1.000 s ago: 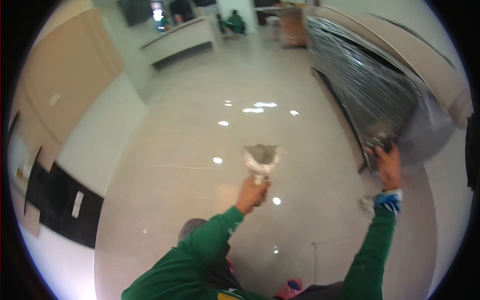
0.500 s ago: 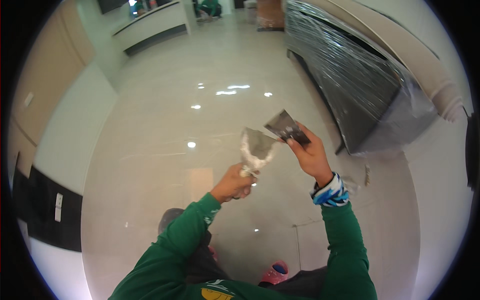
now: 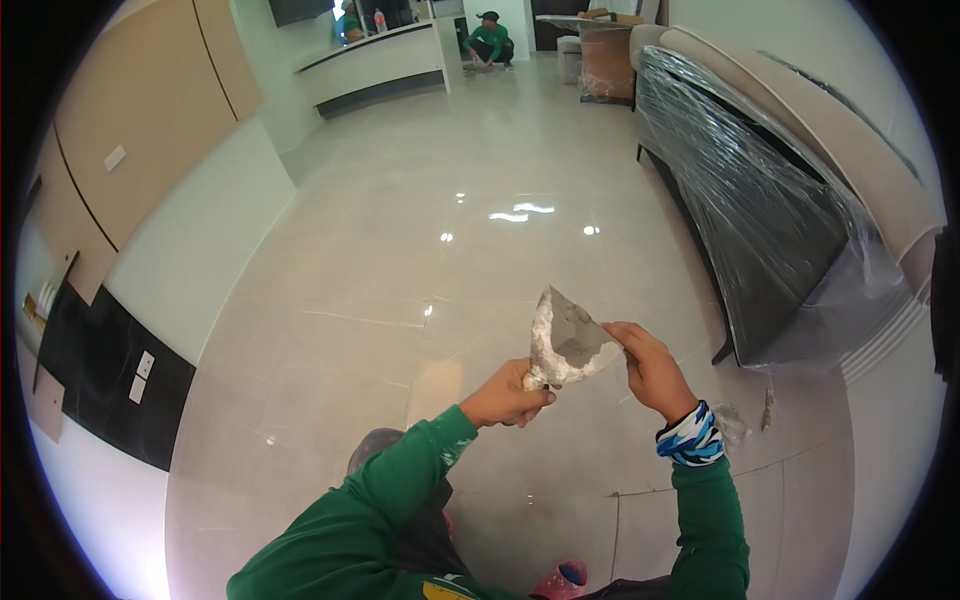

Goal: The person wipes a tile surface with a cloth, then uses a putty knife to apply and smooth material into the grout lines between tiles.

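Note:
My left hand (image 3: pixel 508 394) is closed round the handle of a pointed trowel (image 3: pixel 543 338). Grey wet paste (image 3: pixel 577 336) lies on the blade, whose rim is caked whitish. On the blade's right side is my right hand (image 3: pixel 660 372), fingers bent and close to its edge. The dark flat scraper that this hand held half a second ago is hidden or turned edge-on now, so I cannot make out its face. A blue and white band (image 3: pixel 690 436) circles my right wrist.
Plastic-wrapped dark furniture (image 3: pixel 745 230) stands along the right wall. Glossy tiles (image 3: pixel 380 270) cover the floor. A black wall panel with sockets (image 3: pixel 115 375) is at left. Far back, a person in green (image 3: pixel 489 42) squats by a white counter (image 3: pixel 385 65).
The view has tilted up and shifted left. My right hand has come down to the trowel's right edge, and the scraper's dark face no longer shows. The trowel stays in my left hand.

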### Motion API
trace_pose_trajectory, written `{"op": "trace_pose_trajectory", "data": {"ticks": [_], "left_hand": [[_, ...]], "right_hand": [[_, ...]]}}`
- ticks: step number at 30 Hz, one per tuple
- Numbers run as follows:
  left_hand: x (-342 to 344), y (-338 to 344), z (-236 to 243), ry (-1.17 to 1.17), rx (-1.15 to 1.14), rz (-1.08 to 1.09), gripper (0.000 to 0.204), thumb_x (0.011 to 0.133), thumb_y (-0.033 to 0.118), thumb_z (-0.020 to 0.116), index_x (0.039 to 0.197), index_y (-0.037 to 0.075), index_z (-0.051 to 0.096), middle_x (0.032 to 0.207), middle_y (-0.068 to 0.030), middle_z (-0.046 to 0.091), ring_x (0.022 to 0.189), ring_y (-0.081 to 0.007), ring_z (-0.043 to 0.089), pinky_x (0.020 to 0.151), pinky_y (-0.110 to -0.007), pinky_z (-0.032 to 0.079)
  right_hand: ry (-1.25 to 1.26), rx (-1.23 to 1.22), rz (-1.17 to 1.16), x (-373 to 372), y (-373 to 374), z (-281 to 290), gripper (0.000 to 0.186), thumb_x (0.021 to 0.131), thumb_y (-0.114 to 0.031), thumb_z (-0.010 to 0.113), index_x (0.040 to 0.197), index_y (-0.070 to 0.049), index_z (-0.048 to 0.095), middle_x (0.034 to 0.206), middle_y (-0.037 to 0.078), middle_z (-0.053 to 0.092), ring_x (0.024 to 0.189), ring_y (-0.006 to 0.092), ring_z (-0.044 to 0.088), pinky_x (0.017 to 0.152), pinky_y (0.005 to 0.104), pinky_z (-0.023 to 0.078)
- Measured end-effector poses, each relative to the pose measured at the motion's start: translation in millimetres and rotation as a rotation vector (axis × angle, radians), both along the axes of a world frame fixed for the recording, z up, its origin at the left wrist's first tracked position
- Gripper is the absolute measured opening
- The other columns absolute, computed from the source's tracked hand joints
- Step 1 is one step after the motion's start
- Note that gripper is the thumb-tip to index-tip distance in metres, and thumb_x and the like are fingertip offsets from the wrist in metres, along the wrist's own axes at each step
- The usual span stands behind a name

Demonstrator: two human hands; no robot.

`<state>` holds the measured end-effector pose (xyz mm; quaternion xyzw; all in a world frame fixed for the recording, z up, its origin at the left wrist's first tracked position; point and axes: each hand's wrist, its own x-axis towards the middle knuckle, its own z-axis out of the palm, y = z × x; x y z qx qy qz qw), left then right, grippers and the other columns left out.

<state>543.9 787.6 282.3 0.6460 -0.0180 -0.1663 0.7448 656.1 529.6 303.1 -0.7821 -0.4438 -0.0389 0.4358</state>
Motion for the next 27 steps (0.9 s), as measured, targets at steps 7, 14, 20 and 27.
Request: {"op": "trace_pose_trajectory", "data": {"ticks": [7, 14, 20, 27], "left_hand": [[6, 7, 8, -0.045, 0.132, 0.049, 0.02, 0.09, 0.012, 0.072, 0.105, 0.005, 0.06, 0.062, -0.002, 0.058, 0.046, -0.0098, 0.055, 0.041, -0.024, 0.039], [4, 10, 12, -0.036, 0.157, -0.031, 0.017, 0.09, 0.013, 0.074, 0.102, 0.005, 0.063, 0.063, -0.0006, 0.06, 0.049, -0.0081, 0.058, 0.044, -0.023, 0.045], [11, 20, 42, -0.036, 0.174, -0.178, 0.016, 0.092, 0.015, 0.073, 0.103, 0.006, 0.064, 0.066, 0.0007, 0.06, 0.052, -0.0066, 0.059, 0.046, -0.022, 0.047], [17, 37, 42, 0.008, 0.342, -0.096, 0.022, 0.089, 0.015, 0.072, 0.107, 0.006, 0.063, 0.067, 0.0, 0.06, 0.051, -0.008, 0.058, 0.044, -0.024, 0.046]], "right_hand": [[0.651, 0.366, 0.028, 19, -18, 0, 0.042, 0.095, 0.01, 0.052, 0.137, 0.004, 0.055, 0.119, 0.016, 0.068, 0.104, 0.0249, 0.07, 0.09, 0.0401, 0.058], [1.187, 0.603, 0.266, 21, -7, 6, 0.031, 0.104, -0.014, 0.059, 0.127, 0.006, 0.058, 0.109, 0.014, 0.07, 0.086, 0.0221, 0.07, 0.072, 0.0378, 0.06], [1.346, 0.609, 0.225, 27, 21, 36, 0.027, 0.102, -0.016, 0.06, 0.12, 0.004, 0.06, 0.094, 0.011, 0.071, 0.072, 0.0196, 0.069, 0.056, 0.0346, 0.056], [1.218, 0.515, 0.23, 21, 5, 64, 0.027, 0.099, -0.014, 0.063, 0.119, 0.004, 0.06, 0.092, 0.011, 0.07, 0.069, 0.0196, 0.069, 0.052, 0.0347, 0.055]]}}
